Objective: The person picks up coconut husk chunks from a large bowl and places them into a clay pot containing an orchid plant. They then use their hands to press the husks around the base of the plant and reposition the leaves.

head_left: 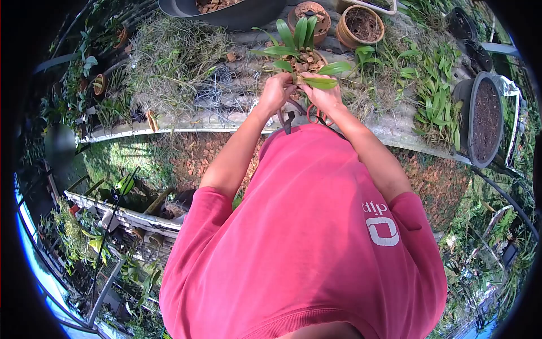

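Note:
A leafy green potted plant [287, 44], orchid-like, stands at the table's far middle in a pot packed with brown bark chips [308, 61]. At the near side of this pot, my left hand [275, 93] is closed, fingertips pinched at the base of the plant's stem. My right hand [324, 96] meets it there, its fingers closed around the base of a low leaf [320, 83]. Exactly what lies between the fingertips is partly hidden. Just below my hands, at the table's edge, are red-handled scissors [314, 115] and a dark curved handle [288, 120].
Two clay pots [359, 27] stand behind, beside a large dark tub [231, 16]. Dry, grassy roots [175, 62] and tangled wire [219, 85] cover the left side. Leafy cuttings [437, 107] and a soil-filled grey planter [480, 118] are at right.

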Tool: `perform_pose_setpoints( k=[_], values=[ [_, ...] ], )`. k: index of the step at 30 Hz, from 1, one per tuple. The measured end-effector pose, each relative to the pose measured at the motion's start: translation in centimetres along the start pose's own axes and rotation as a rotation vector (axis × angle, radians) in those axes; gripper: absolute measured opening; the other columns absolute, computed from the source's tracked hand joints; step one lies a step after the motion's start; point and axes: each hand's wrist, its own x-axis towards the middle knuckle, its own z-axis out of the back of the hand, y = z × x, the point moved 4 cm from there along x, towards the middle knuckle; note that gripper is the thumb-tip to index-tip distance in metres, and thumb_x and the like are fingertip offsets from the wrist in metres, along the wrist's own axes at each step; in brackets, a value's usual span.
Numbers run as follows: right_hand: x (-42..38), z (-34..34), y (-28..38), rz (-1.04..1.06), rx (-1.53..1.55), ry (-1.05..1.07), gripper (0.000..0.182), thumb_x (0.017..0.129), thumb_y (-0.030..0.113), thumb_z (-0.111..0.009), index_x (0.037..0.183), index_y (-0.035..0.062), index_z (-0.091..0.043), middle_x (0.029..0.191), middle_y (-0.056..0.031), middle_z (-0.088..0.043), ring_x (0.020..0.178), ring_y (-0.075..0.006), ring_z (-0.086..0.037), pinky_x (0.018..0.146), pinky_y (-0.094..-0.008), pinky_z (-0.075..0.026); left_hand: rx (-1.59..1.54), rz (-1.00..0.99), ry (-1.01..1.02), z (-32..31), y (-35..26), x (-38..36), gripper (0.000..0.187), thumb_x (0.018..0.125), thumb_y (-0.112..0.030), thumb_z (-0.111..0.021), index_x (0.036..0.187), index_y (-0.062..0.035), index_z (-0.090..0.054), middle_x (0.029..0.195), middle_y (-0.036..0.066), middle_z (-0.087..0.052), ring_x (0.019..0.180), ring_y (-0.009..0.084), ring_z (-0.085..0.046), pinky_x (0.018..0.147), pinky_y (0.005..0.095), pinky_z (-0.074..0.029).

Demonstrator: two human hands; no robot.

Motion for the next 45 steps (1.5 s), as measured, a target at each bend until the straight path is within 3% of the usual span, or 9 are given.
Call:
perform_pose_setpoints(
  k=[3, 12, 16, 19, 22, 25, 31, 38, 45],
  values=[
    [-0.3, 0.1, 0.0, 0.09, -0.017, -0.141, 0.029, 0.095, 0.032, -0.071, 0.12, 0.0163, -0.072, 0.106, -0.0105, -0.077, 0.101, -0.0302, -0.073, 0.092, -0.0469, -0.051, -0.124, 0.073, 0.012, 0.2, 0.8, 0.2, 0.025, 0.09, -0.004, -0.076, 0.114, 0.0012, -0.075, 0.107, 0.02, -0.077, 0.093, 0.0294, -0.077, 0.083, 0.0373, -0.06],
    [-0.1, 0.4, 0.1, 0.133, 0.037, -0.043, 0.033, 0.096, 0.03, -0.07, 0.121, 0.0078, -0.07, 0.103, -0.0197, -0.074, 0.094, -0.0428, -0.071, 0.082, -0.0529, -0.057, -0.114, 0.118, 0.003, 0.4, -0.1, -0.1, 0.027, 0.093, -0.008, -0.076, 0.119, -0.0014, -0.076, 0.105, 0.021, -0.078, 0.098, 0.0317, -0.078, 0.086, 0.0407, -0.059],
    [-0.3, 1.0, 0.1, 0.02, 0.133, 0.009, 0.034, 0.093, 0.029, -0.072, 0.119, 0.0067, -0.07, 0.102, -0.0186, -0.074, 0.093, -0.0419, -0.071, 0.082, -0.0518, -0.057, -0.155, 0.052, -0.038, -0.2, 0.6, -0.1, 0.027, 0.093, -0.005, -0.075, 0.119, -0.0001, -0.074, 0.107, 0.021, -0.078, 0.101, 0.0321, -0.077, 0.087, 0.0403, -0.059],
    [-0.1, 1.3, 0.3, 0.049, 0.163, 0.018, 0.033, 0.088, 0.025, -0.077, 0.116, 0.0089, -0.07, 0.11, -0.0146, -0.074, 0.107, -0.0378, -0.068, 0.101, -0.0501, -0.048, -0.246, -0.006, -0.076, -0.5, 0.8, -0.3, 0.026, 0.092, -0.002, -0.075, 0.117, 0.0009, -0.074, 0.109, 0.02, -0.076, 0.104, 0.0317, -0.076, 0.088, 0.0396, -0.059],
    [-0.1, 2.4, 0.6, 0.154, 0.168, -0.088, 0.036, 0.086, 0.024, -0.077, 0.118, 0.0086, -0.07, 0.116, -0.013, -0.073, 0.11, -0.0365, -0.067, 0.099, -0.049, -0.049, -0.242, -0.034, -0.091, -0.6, 1.4, -0.2, 0.025, 0.092, -0.001, -0.076, 0.116, 0.0011, -0.073, 0.111, 0.018, -0.075, 0.105, 0.031, -0.075, 0.09, 0.0395, -0.059],
    [0.3, 2.2, 0.3, 0.063, 0.186, 0.075, 0.037, 0.087, 0.023, -0.078, 0.121, 0.01, -0.071, 0.116, -0.0117, -0.073, 0.109, -0.0355, -0.068, 0.098, -0.0482, -0.05, -0.22, -0.022, -0.065, -0.4, 1.6, -0.1, 0.025, 0.091, -0.002, -0.076, 0.116, 0.001, -0.073, 0.111, 0.018, -0.076, 0.104, 0.031, -0.074, 0.091, 0.0398, -0.058],
    [0.6, 2.8, 0.2, 0.199, 0.126, -0.067, 0.036, 0.086, 0.027, -0.081, 0.119, 0.0145, -0.072, 0.101, -0.0119, -0.075, 0.1, -0.0333, -0.071, 0.09, -0.0485, -0.053, -0.188, 0.047, -0.056, 0.0, 1.6, 0.2, 0.025, 0.094, -0.005, -0.074, 0.119, -0.0001, -0.072, 0.111, 0.019, -0.075, 0.103, 0.0312, -0.074, 0.09, 0.0405, -0.057],
    [0.8, 1.5, 0.6, 0.026, 0.096, 0.019, 0.026, 0.087, 0.028, -0.079, 0.105, 0.0112, -0.07, 0.093, -0.0114, -0.075, 0.09, -0.0363, -0.073, 0.079, -0.0482, -0.056, -0.028, 0.028, -0.054, 0.8, -0.2, 0.5, 0.022, 0.099, -0.009, -0.07, 0.119, -0.0005, -0.073, 0.111, 0.018, -0.077, 0.1, 0.0259, -0.077, 0.088, 0.0378, -0.058],
    [0.4, 0.8, 0.4, 0.097, -0.019, 0.005, 0.022, 0.089, 0.025, -0.076, 0.101, 0.0097, -0.067, 0.094, -0.013, -0.073, 0.096, -0.0361, -0.071, 0.089, -0.0522, -0.053, -0.045, 0.032, -0.083, 1.2, -1.1, 0.8, 0.018, 0.097, -0.009, -0.069, 0.112, -0.0004, -0.072, 0.104, 0.022, -0.075, 0.098, 0.038, -0.074, 0.085, 0.0459, -0.056]
  ],
)
